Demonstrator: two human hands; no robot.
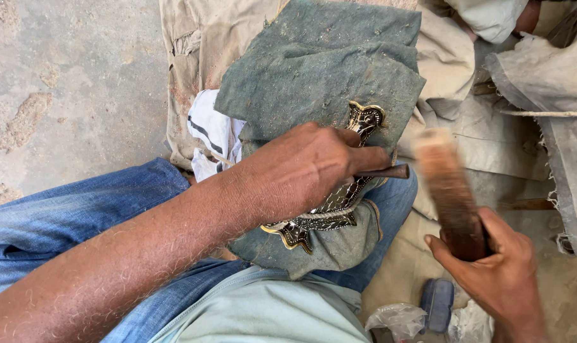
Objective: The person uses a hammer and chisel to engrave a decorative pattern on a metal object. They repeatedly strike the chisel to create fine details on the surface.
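Observation:
My left hand (304,168) grips a thin dark metal punch (390,171) and presses its tip side onto an ornate black and gold metal plate (339,206). The plate lies on a grey-green felt cloth (320,70) draped over my knee in blue jeans (60,222). My right hand (498,270) holds a brown wooden mallet (450,190), raised and blurred, to the right of the punch and apart from it.
Beige sacking (199,38) covers the ground under the cloth, with a striped white rag (212,130) at its edge. Bare concrete floor (66,82) lies to the left. A blue object (437,305) and a crumpled plastic bag (396,317) sit below my right hand. Another person's pale garment (491,19) shows at the top right.

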